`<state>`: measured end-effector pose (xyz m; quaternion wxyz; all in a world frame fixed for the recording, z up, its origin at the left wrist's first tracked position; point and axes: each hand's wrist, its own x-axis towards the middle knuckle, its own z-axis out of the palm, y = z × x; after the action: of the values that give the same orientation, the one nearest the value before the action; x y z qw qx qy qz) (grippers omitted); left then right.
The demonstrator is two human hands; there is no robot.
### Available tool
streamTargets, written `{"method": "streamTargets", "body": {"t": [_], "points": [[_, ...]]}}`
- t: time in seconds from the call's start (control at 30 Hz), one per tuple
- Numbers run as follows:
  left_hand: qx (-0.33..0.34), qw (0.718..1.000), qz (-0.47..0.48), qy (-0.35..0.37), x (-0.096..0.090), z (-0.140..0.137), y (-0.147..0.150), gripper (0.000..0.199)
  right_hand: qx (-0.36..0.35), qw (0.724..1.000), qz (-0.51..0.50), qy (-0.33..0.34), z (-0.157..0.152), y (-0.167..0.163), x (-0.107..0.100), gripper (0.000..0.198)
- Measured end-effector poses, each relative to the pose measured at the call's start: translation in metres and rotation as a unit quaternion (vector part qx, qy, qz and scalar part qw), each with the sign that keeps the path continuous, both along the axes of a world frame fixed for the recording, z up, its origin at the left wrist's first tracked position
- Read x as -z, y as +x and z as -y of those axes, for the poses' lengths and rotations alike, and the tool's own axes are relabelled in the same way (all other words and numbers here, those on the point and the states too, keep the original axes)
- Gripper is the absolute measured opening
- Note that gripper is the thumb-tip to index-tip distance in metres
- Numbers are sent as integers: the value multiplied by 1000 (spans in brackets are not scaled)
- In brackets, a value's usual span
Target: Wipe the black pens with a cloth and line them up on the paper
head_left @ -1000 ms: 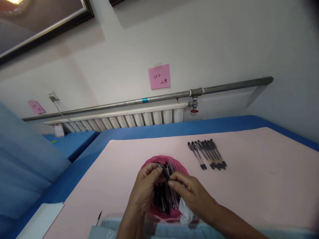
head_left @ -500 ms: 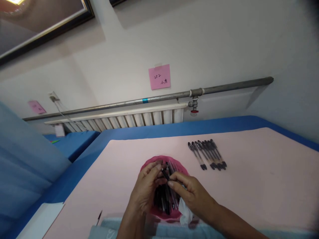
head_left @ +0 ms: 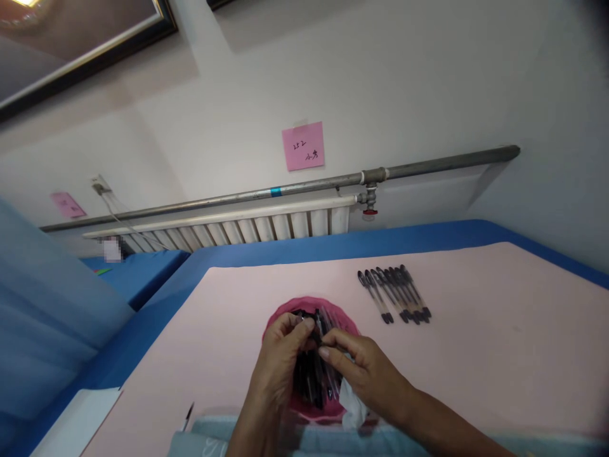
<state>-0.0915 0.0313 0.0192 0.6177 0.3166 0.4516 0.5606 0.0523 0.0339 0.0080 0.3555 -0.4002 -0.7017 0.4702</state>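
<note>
Over a pink scalloped basket (head_left: 345,310), both my hands work close together with bent fingers. My left hand (head_left: 280,355) pinches a small black pen part between thumb and fingers, mostly hidden by them. My right hand (head_left: 359,365) has thumb and index finger pinched at the other end of the same part. Below them in the basket lie loose black pen parts (head_left: 309,384) and clear barrels (head_left: 332,374). White tissue (head_left: 353,406) hangs by the basket's rim under my right wrist. Several assembled black-capped pens (head_left: 394,295) lie side by side to the right.
Pink paper (head_left: 476,355) covers the blue table (head_left: 380,241). A single pen (head_left: 189,416) lies at front left, near light blue fabric (head_left: 214,435). A white sheet (head_left: 76,422) sits at the left corner. Behind stand a radiator (head_left: 266,227) and a pipe (head_left: 428,166).
The black part between my hands showed more plainly before; my fingers now cover most of it. My left fingers have shifted slightly down. The row of pens is unchanged.
</note>
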Motion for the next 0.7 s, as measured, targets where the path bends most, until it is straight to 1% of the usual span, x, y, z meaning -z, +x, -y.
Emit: {"method": "streamTargets", "body": {"t": [0.13,0.2,0.3,0.43,0.57,0.7], "points": [[23,999,27,-13,-5,0,-2,24,8,1000,-2,6,0,0,1,17],[22,1000,13,-16,-5,1,-2,27,8,1000,1,9,0,0,1,17],[13,1000,-17,-12,-2,1,-3,25,4,1000,4,7,0,-1,1,16],[15,1000,-18,-8,-1,1,-5,24,0,1000,2,-3,0,1,2,17],[20,1000,-3,3,-3,1,-4,21,-23,999,-17,-35,-2,3,2,19],[46,998,14,25,-4,2,-5,19,-41,992,-80,-90,-2,4,0,21]]}}
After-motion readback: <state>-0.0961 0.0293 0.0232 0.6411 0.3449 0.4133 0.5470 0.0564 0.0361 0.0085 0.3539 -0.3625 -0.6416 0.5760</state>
